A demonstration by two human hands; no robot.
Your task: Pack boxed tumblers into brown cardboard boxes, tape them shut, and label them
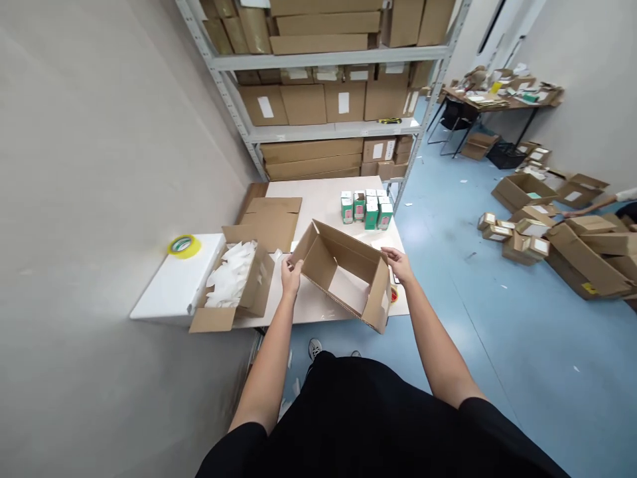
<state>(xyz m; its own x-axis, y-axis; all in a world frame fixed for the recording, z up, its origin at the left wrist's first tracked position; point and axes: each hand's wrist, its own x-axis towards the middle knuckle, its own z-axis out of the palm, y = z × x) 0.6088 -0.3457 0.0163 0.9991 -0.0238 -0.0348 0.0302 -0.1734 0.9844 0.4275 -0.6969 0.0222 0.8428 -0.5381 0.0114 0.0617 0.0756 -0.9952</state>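
I hold an open, empty cardboard box (343,273) tilted toward me above the white table (318,199). My left hand (290,275) grips the box's left wall, fingers closed on the edge. My right hand (398,264) grips the right wall near its top flap. Behind the box, at the far side of the table, stands a group of several small green-and-white product boxes (365,208).
An open carton of white packing bags (233,275) sits left of my hands; flattened cardboard (271,219) lies behind it. A yellow tape roll (184,245) rests on a white block. Shelving with cartons (318,99) stands behind. Many cartons (572,239) lie on the blue floor at right.
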